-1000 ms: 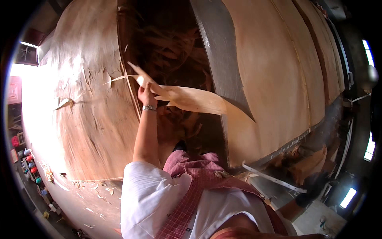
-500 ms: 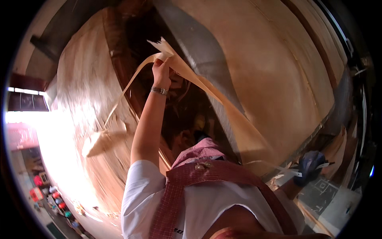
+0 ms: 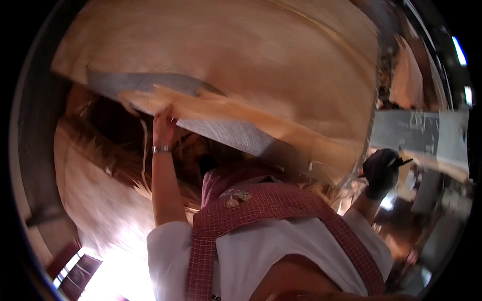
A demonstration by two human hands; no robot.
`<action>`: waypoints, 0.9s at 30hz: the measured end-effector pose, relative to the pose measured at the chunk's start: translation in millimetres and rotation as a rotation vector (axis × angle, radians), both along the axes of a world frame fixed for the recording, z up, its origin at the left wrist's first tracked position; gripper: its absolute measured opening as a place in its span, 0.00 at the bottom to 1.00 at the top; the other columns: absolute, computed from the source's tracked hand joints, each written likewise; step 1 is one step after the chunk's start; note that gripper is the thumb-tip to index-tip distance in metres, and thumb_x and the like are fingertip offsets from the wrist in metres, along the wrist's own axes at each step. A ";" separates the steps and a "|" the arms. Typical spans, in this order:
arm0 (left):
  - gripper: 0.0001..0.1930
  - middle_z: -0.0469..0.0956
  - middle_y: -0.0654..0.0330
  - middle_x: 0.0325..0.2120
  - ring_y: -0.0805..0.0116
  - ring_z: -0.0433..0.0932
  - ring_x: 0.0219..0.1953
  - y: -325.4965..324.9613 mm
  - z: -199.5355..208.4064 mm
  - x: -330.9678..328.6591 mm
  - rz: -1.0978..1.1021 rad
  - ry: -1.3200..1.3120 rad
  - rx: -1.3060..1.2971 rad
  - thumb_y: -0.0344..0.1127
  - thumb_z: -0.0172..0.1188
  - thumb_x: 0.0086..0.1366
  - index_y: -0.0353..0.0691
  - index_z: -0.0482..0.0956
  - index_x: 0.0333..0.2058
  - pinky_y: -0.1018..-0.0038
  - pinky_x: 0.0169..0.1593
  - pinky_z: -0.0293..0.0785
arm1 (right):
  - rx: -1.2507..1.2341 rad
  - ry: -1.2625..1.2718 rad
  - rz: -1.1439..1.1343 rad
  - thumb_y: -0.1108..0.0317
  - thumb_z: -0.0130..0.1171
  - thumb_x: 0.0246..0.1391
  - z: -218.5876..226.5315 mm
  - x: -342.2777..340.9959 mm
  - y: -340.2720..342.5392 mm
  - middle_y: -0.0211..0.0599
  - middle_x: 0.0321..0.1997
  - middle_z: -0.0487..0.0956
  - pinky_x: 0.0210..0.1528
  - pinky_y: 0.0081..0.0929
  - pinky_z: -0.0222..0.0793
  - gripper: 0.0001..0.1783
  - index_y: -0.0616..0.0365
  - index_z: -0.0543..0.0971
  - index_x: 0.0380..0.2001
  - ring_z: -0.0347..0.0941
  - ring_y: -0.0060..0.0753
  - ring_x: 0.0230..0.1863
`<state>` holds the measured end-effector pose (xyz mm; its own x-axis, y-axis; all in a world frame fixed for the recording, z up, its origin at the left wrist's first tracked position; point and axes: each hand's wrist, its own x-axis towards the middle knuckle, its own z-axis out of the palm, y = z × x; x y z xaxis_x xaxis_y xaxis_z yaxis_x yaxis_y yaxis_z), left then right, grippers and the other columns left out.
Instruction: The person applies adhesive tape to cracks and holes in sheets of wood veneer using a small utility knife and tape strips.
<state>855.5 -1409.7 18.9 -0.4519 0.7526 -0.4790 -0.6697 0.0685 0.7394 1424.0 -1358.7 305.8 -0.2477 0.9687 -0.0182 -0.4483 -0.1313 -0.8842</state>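
My left hand (image 3: pixel 164 125), bare with a metal watch at the wrist, pinches the near edge of a long, ragged strip of wood veneer (image 3: pixel 231 111). The strip lies slantwise over a grey metal tabletop (image 3: pixel 223 131) and along a large tan veneer sheet (image 3: pixel 281 65). Its jagged end is beside the left hand. Off to the right, my right hand (image 3: pixel 380 170) wears a dark glove and is closed round a thin, dark tool (image 3: pixel 404 161). One tip of the tool sticks out of the fist; motion blur hides its exact kind.
A dark gap with veneer scraps (image 3: pixel 188 145) lies between the metal top and another veneer stack (image 3: pixel 93 175) at the left. A narrow loose strip (image 3: pixel 145 145) hangs beside my left wrist. At the far right are a grey panel (image 3: pixel 404 128) and torn veneer pieces (image 3: pixel 405 75).
My view has turned toward the right. The left hand has come down with the veneer strip, which now lies along the sheet's edge. The right hand still grips the tool.
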 end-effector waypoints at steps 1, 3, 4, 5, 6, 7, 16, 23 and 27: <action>0.09 0.80 0.63 0.40 0.70 0.77 0.44 1.4 -4.5 0.6 -0.050 -0.020 0.019 0.27 0.59 0.63 0.42 0.79 0.42 0.67 0.47 0.74 | -0.059 0.005 -0.020 0.59 0.63 0.49 8.8 -13.3 -5.7 0.26 0.20 0.69 0.22 0.23 0.60 0.14 0.48 0.68 0.21 0.65 0.27 0.18; 0.09 0.79 0.63 0.39 0.68 0.77 0.45 5.1 -6.7 -4.1 -0.139 -0.074 0.069 0.26 0.57 0.64 0.42 0.78 0.43 0.63 0.51 0.73 | -0.117 0.021 -0.053 0.63 0.61 0.48 13.1 -32.3 -22.8 0.24 0.24 0.70 0.28 0.23 0.63 0.08 0.48 0.71 0.25 0.66 0.25 0.24; 0.08 0.79 0.63 0.39 0.68 0.77 0.44 12.2 -7.6 -6.5 -0.199 -0.076 0.054 0.26 0.58 0.64 0.41 0.78 0.42 0.65 0.49 0.74 | -0.137 0.024 -0.060 0.66 0.60 0.48 12.8 -41.6 -34.9 0.23 0.26 0.71 0.31 0.23 0.64 0.06 0.47 0.72 0.26 0.67 0.23 0.27; 0.07 0.79 0.63 0.39 0.68 0.78 0.43 19.3 -8.6 -8.6 -0.257 -0.079 0.038 0.26 0.58 0.63 0.41 0.78 0.40 0.67 0.47 0.75 | -0.148 0.002 -0.090 0.68 0.59 0.47 13.7 -55.1 -47.1 0.22 0.28 0.71 0.34 0.23 0.65 0.05 0.47 0.73 0.28 0.67 0.22 0.30; 0.06 0.79 0.63 0.38 0.68 0.78 0.42 19.2 -9.2 -8.2 -0.307 -0.085 0.013 0.26 0.59 0.62 0.41 0.78 0.39 0.69 0.45 0.76 | -0.163 -0.037 -0.132 0.70 0.60 0.46 16.3 -69.3 -57.1 0.24 0.28 0.71 0.33 0.23 0.65 0.06 0.50 0.73 0.29 0.67 0.23 0.29; 0.08 0.79 0.62 0.37 0.65 0.79 0.42 23.0 -15.8 -12.8 -0.361 0.013 -0.060 0.29 0.60 0.62 0.42 0.77 0.41 0.68 0.42 0.78 | -0.136 -0.125 -0.208 0.72 0.60 0.45 18.4 -85.0 -66.8 0.26 0.27 0.71 0.32 0.23 0.66 0.07 0.53 0.73 0.29 0.68 0.24 0.29; 0.19 0.77 0.53 0.38 0.58 0.81 0.39 48.3 49.3 -23.0 -0.260 -0.327 -0.561 0.47 0.64 0.61 0.40 0.72 0.42 0.72 0.27 0.78 | -0.313 -0.271 -0.413 0.69 0.71 0.39 25.8 -159.3 -117.9 0.36 0.22 0.71 0.13 0.23 0.59 0.18 0.63 0.76 0.32 0.66 0.31 0.14; 0.11 0.80 0.63 0.36 0.66 0.79 0.40 65.0 11.0 -63.4 -0.397 -0.074 -0.172 0.36 0.60 0.66 0.46 0.74 0.46 0.74 0.35 0.75 | -0.444 -0.366 -0.388 0.63 0.73 0.40 17.8 -152.9 -128.0 0.41 0.20 0.77 0.08 0.20 0.59 0.19 0.64 0.77 0.30 0.69 0.30 0.10; 0.16 0.76 0.61 0.50 0.68 0.76 0.49 69.2 34.8 -68.7 -0.557 -0.139 0.147 0.33 0.58 0.67 0.49 0.73 0.52 0.72 0.43 0.75 | -0.488 -0.336 -0.297 0.62 0.72 0.42 6.1 -136.1 -130.1 0.39 0.19 0.76 0.08 0.18 0.57 0.18 0.64 0.77 0.26 0.69 0.28 0.09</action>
<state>786.8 -1340.4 53.6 0.0899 0.9213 -0.3783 -0.6534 0.3412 0.6757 1287.9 -1488.7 311.9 0.1243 0.8560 -0.5019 -0.2372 -0.4655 -0.8527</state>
